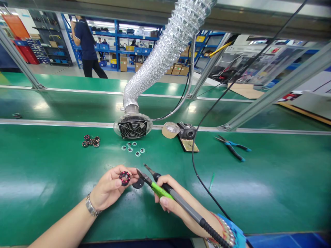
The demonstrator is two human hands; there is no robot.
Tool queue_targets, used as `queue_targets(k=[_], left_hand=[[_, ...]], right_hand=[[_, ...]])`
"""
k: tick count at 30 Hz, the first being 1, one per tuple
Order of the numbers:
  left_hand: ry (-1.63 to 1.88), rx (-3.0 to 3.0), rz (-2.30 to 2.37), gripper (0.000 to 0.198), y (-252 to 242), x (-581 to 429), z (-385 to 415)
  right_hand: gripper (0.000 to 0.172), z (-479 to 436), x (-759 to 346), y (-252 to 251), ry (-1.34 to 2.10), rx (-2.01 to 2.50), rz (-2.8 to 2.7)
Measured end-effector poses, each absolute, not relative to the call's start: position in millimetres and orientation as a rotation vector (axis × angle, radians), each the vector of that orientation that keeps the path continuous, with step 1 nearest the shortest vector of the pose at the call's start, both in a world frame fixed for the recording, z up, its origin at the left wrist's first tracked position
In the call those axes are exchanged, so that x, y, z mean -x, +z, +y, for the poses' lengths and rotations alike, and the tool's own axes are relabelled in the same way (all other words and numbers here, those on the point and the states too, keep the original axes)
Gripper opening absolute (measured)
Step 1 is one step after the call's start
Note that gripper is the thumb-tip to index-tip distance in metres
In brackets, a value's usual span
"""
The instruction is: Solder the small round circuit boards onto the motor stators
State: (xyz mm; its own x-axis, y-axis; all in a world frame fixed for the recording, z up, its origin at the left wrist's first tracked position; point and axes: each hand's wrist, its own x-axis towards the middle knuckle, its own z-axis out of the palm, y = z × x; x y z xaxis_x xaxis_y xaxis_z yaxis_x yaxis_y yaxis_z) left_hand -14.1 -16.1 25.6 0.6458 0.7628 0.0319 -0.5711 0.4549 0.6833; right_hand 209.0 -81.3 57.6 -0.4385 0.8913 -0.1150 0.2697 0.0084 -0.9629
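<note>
My left hand (107, 189) pinches a small motor stator (124, 178), a dark ring with red-pink windings, between thumb and fingers. In my right hand (170, 203) are two tools together: a soldering iron (184, 205) with a dark grey handle, and green-handled cutters (162, 191). The cutters' jaws point at the left fingertips, close to the stator; whether they touch cannot be told. The iron's tip stands just above and beside the jaws. Under the hands lies a round black piece (138, 184), partly covered.
Several stators (90, 141) lie in a cluster at left, with several small round circuit boards (130, 149) in the middle. Behind stand a fume fan (133, 128), a solder roll (170, 130) and an iron stand (188, 132). Pliers (232, 148) lie right; a black cable (193, 158) crosses the bench.
</note>
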Motion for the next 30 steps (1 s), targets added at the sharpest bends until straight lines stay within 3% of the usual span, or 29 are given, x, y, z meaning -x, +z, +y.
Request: queue_targets(k=[30], left_hand=[[0.814,-0.671,0.343,0.020,27.6,11.4,-18.0]], right_hand=[[0.023,-79.0,-209.8,61.3,1.350,1.239,-1.806]])
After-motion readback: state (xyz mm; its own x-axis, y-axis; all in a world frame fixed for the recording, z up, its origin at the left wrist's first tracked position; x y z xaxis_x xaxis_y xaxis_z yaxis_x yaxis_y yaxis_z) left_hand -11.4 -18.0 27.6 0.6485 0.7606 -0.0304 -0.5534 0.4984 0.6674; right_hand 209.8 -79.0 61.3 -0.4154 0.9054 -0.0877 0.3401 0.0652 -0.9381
